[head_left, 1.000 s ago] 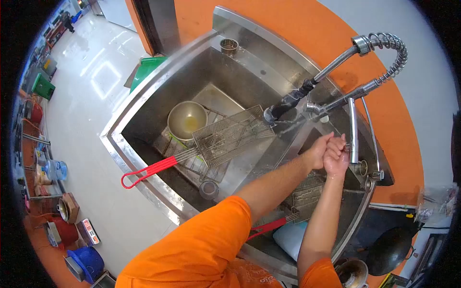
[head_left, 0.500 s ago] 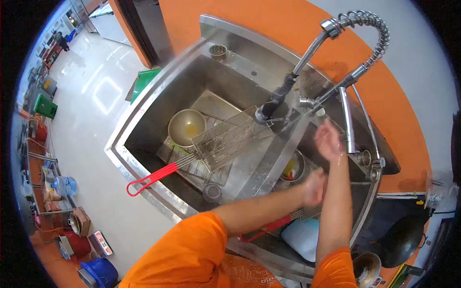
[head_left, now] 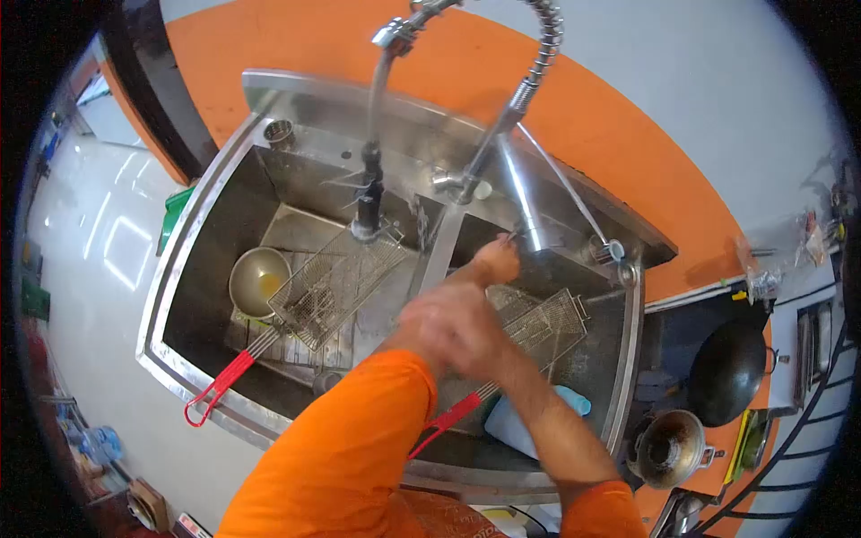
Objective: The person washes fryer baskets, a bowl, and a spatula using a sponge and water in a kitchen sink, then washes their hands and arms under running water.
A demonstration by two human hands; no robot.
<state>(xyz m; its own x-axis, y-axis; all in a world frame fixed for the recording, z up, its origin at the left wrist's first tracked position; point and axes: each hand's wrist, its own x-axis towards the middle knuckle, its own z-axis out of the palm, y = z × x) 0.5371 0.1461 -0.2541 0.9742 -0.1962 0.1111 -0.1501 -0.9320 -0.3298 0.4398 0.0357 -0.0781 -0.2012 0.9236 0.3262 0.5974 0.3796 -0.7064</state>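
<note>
the left hand (head_left: 500,258) is raised beside the lower end of the silver spout (head_left: 523,202), at the right-hand basin of the sink (head_left: 159,296). the right hand (head_left: 448,323) crosses over the left forearm (head_left: 408,339) and looks to be touching it; it is badly blurred, so i cannot tell if its grip is closed around the arm. the left hand's grip is unclear too: whether the fingers are curled around anything does not show.

below the arms, a wire basket (head_left: 545,332) lies in the right-hand basin, its red handle (head_left: 453,412) pointing toward the person, with a pale blue plastic container (head_left: 520,421) just beside the handle. in the left-hand basin are a metal bowl (head_left: 258,280) with something yellowish inside and another wire basket (head_left: 336,287), whose red handle reaches over the front rim. a black sprayer (head_left: 368,202) hangs above that basket.
</note>
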